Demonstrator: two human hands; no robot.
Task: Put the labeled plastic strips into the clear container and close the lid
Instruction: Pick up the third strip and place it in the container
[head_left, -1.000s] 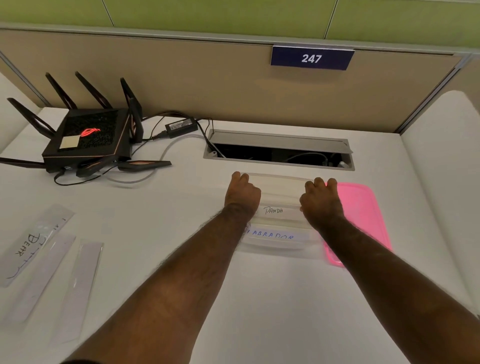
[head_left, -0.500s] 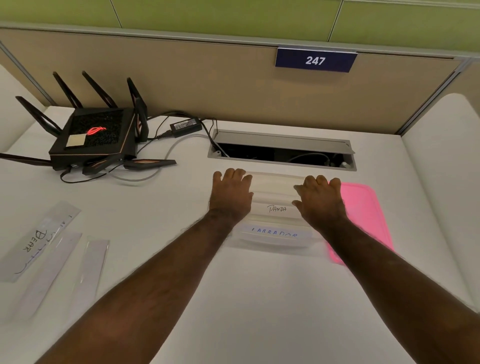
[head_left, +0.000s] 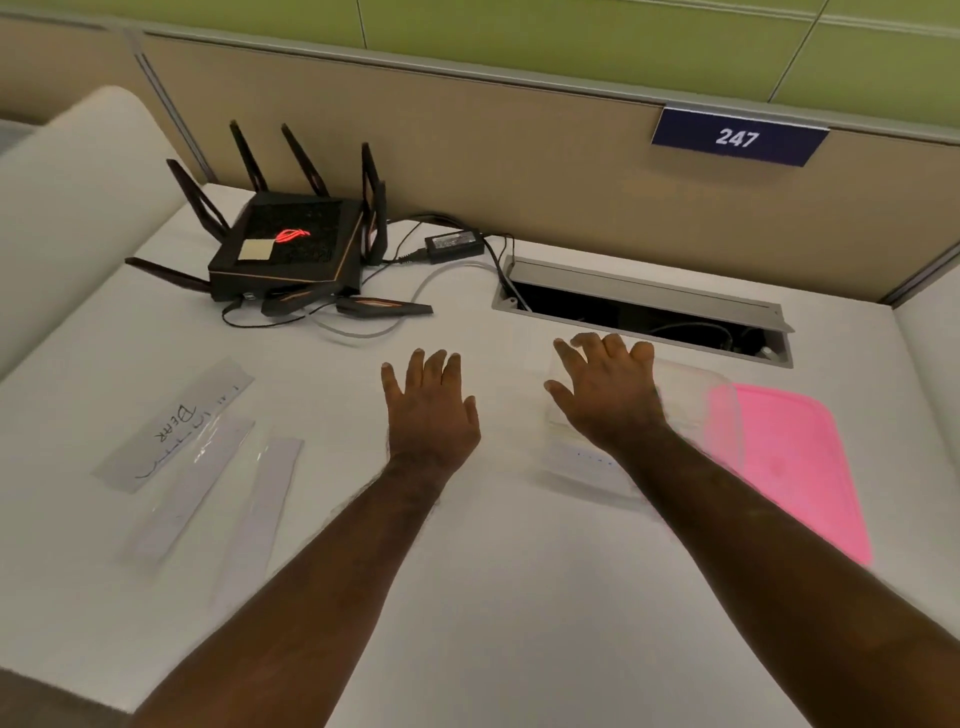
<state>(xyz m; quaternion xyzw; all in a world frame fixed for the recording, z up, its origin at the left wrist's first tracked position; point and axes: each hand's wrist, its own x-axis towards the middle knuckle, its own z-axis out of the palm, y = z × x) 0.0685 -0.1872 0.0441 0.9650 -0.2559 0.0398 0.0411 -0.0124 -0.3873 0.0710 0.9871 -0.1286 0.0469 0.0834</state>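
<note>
Mid-loading step. Clear container (head_left: 691, 395) on table (head_left: 519, 597), some strips inside, blurred. Right hand (head_left: 608, 395) spread flat over it, holding nothing. Left hand (head_left: 431, 410) open, empty, between container and three loose strips (head_left: 171, 431) at left. Pink lid (head_left: 800, 457) off, just beside container. Next: left hand to reach loose strips, pinch thin flat edge.

The left hand (head_left: 431, 410) hovers open, fingers spread, over the white surface (head_left: 467, 597) at centre frame. The right hand (head_left: 605, 395) lies open over the clear container (head_left: 691, 410), right of centre. A pink lid (head_left: 795, 457) lies flat at right, beside the container. Three plastic strips (head_left: 176, 431) lie at left; one reads "BEAR". A black router (head_left: 291, 249) stands upper left.
</note>
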